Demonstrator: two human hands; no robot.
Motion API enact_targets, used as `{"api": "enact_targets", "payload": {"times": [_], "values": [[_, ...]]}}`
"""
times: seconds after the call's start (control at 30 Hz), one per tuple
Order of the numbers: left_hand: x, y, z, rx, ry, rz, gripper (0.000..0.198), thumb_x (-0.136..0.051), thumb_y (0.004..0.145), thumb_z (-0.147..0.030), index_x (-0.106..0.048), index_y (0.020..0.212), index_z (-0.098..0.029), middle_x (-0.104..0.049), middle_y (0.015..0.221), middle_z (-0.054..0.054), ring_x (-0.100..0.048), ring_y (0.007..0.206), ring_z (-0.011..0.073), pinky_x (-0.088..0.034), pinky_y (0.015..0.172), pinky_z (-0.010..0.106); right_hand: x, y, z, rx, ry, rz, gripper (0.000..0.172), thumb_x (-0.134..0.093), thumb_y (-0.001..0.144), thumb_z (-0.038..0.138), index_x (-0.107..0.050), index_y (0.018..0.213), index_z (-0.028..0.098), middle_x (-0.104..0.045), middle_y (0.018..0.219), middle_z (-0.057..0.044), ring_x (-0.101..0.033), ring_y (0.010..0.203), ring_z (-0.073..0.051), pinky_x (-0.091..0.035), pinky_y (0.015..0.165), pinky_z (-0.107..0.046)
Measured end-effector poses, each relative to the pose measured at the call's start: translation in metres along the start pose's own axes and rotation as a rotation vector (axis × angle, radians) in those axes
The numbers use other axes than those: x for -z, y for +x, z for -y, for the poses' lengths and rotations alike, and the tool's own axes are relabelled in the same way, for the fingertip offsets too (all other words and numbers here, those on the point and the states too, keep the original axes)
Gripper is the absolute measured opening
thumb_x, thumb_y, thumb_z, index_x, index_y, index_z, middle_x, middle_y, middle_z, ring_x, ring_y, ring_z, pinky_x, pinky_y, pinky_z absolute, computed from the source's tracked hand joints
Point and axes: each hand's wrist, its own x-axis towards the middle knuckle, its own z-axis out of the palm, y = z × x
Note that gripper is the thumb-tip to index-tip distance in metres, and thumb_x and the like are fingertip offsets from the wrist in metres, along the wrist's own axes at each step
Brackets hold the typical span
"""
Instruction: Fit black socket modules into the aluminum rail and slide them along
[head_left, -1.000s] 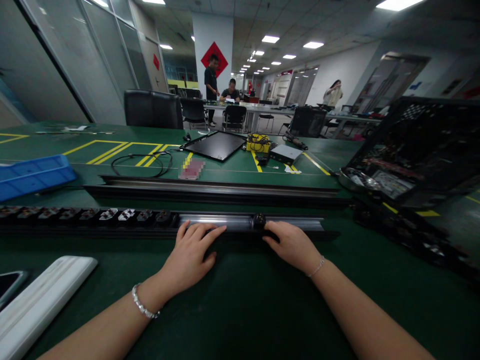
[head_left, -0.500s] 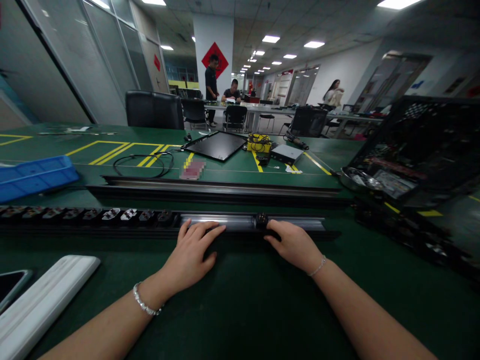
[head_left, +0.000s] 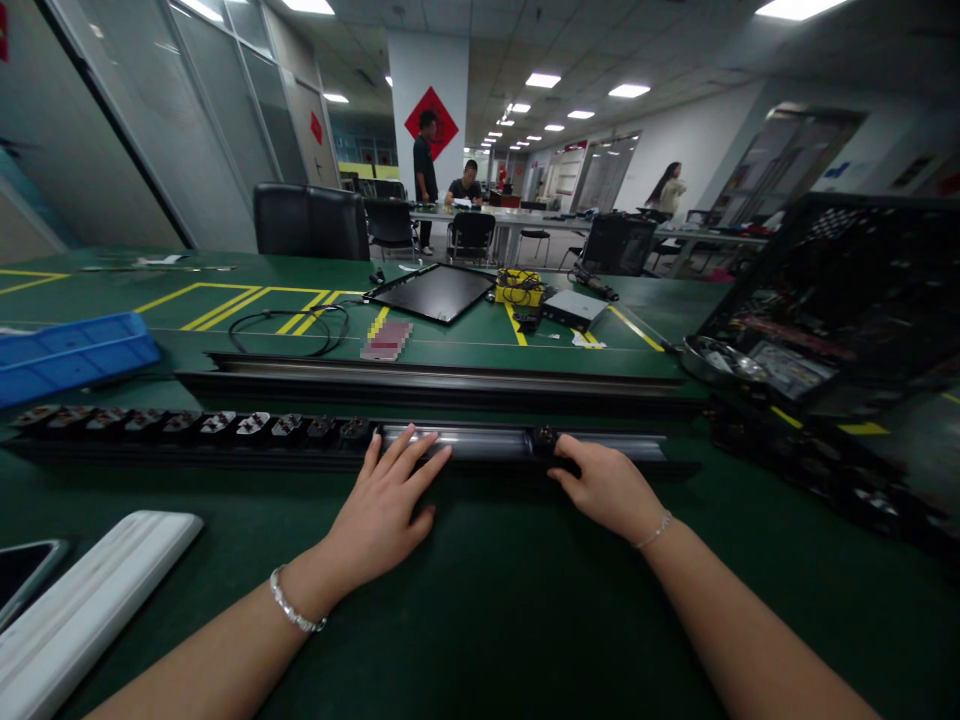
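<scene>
A long black rail (head_left: pixel 480 445) lies across the table in front of me. A row of several black power sockets (head_left: pixel 287 427) sits in its left part, and a single socket (head_left: pixel 544 438) sits apart, further right in the channel. My left hand (head_left: pixel 390 505) is open, fingers spread, with fingertips resting on the rail just right of the row. My right hand (head_left: pixel 604 485) is closed at the right side of the single socket, index finger against it and thumb lower at the rail's near edge. The curled fingers partly hide the contact.
Behind lies a second black rail (head_left: pixel 442 385). A blue tray (head_left: pixel 75 350) and a white bar (head_left: pixel 105 600) are at left. An open black chassis (head_left: pixel 832 290) stands at right. Further back are a black panel (head_left: pixel 435 292) and a grey box (head_left: pixel 574 308). Other people are across the room.
The rail with its sockets has slid a little to the right, my right hand moving along with it. My left hand has stayed nearly in place. A person at the far right has turned.
</scene>
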Motion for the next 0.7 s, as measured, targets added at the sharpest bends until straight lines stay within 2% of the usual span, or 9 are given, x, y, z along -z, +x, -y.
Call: {"api": "enact_targets", "payload": {"times": [0.13, 0.37, 0.7], "values": [[-0.001, 0.0, -0.001, 0.04, 0.04, -0.002, 0.065, -0.049, 0.08, -0.021, -0.026, 0.14, -0.03, -0.031, 0.147, 0.004, -0.018, 0.136, 0.0309, -0.012, 0.106, 0.063, 0.0, 0.0, -0.008, -0.002, 0.002, -0.002, 0.013, -0.055, 0.079, 0.025, -0.055, 0.092, 0.023, -0.067, 0.087, -0.002, -0.062, 0.079, -0.019, -0.043, 0.067, -0.028], [-0.002, 0.001, 0.001, 0.024, -0.003, -0.026, 0.065, -0.05, 0.078, -0.021, -0.029, 0.138, -0.03, -0.042, 0.14, 0.005, -0.034, 0.128, 0.0281, -0.014, 0.107, 0.059, -0.004, 0.001, -0.017, 0.078, 0.01, -0.023, 0.012, -0.054, 0.079, 0.027, -0.058, 0.089, 0.023, -0.068, 0.088, -0.003, -0.062, 0.079, -0.019, -0.045, 0.067, -0.029], [-0.002, 0.001, 0.001, 0.04, -0.036, -0.023, 0.064, -0.05, 0.078, -0.02, -0.03, 0.138, -0.031, -0.044, 0.137, 0.004, -0.036, 0.126, 0.0265, -0.013, 0.107, 0.056, -0.001, 0.0, -0.013, 0.049, -0.005, 0.0, 0.011, -0.055, 0.079, 0.026, -0.057, 0.089, 0.022, -0.067, 0.087, -0.004, -0.062, 0.079, -0.019, -0.044, 0.069, -0.029]]}}
